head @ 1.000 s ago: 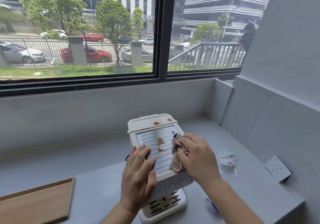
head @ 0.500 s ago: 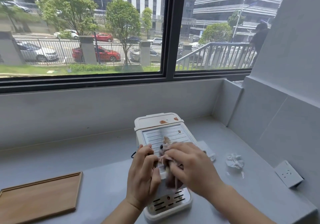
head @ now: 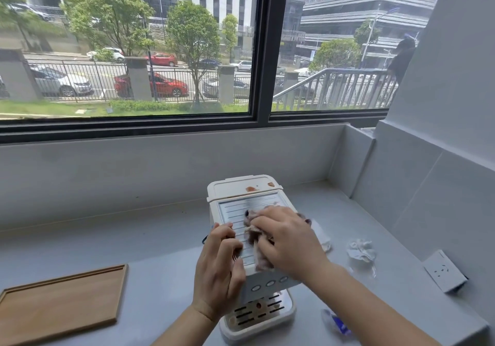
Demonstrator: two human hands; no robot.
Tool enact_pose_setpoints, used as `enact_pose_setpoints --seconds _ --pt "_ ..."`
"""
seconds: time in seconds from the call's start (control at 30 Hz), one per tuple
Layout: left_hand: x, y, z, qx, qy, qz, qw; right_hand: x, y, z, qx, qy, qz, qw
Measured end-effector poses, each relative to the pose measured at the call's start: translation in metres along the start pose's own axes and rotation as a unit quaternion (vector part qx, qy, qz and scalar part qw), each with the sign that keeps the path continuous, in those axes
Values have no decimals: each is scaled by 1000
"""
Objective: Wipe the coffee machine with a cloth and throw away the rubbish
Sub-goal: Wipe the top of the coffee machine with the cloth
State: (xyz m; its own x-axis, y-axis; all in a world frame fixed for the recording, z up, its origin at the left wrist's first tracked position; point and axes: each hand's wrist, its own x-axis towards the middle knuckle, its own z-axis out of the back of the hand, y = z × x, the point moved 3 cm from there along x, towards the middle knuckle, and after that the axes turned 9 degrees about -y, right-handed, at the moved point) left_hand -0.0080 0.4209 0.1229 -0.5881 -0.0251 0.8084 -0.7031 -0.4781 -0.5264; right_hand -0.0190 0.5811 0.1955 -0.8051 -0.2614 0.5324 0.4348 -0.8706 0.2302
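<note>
A white coffee machine (head: 235, 187) stands on the grey counter, with brown stains on its rear lid and a slotted metal top plate. My right hand (head: 289, 241) presses a crumpled pinkish-grey cloth (head: 254, 249) onto that plate, fingers curled over it. My left hand (head: 219, 268) rests on the machine's left front corner, fingers bent over the edge, steadying it. A crumpled white tissue (head: 360, 250) lies on the counter to the right. A blue-and-white wrapper (head: 336, 321) lies near my right forearm. The drip tray (head: 257, 316) below shows brown spots.
A wooden tray (head: 61, 305) lies at the left front of the counter. A white socket (head: 443, 270) is set in the right wall. Another white scrap (head: 322, 234) lies just right of the machine. A window ledge runs behind.
My right hand slid the cloth from the plate's right side toward me, then back up toward the middle. The brown spots on the slotted plate are gone. The left hand stayed put.
</note>
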Motion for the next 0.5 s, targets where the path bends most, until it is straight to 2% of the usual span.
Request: enact_pose_setpoints --seconds 0.07,0.1,0.2,0.23,0.33,0.4,0.5 --pt "0 2 0 0 4 -6 1000 -14 2 1 35 24 50 998" --pt "0 2 -1 1 3 -8 1000 -11 -8 5 35 27 44 998" --pt "1 3 -1 5 -2 -8 1000 2 -34 12 14 -32 -70 997" --pt "0 3 -1 5 -4 -7 1000 2 -31 12 2 -50 -81 995" --pt "0 5 -1 3 -3 -9 1000 -14 -10 1 34 -14 20 999" --pt "1 5 -1 0 -5 -13 1000 -12 -21 3 37 16 37 998" --pt "2 2 -2 2 -10 2 1000 27 -50 5 3 18 -88 996"
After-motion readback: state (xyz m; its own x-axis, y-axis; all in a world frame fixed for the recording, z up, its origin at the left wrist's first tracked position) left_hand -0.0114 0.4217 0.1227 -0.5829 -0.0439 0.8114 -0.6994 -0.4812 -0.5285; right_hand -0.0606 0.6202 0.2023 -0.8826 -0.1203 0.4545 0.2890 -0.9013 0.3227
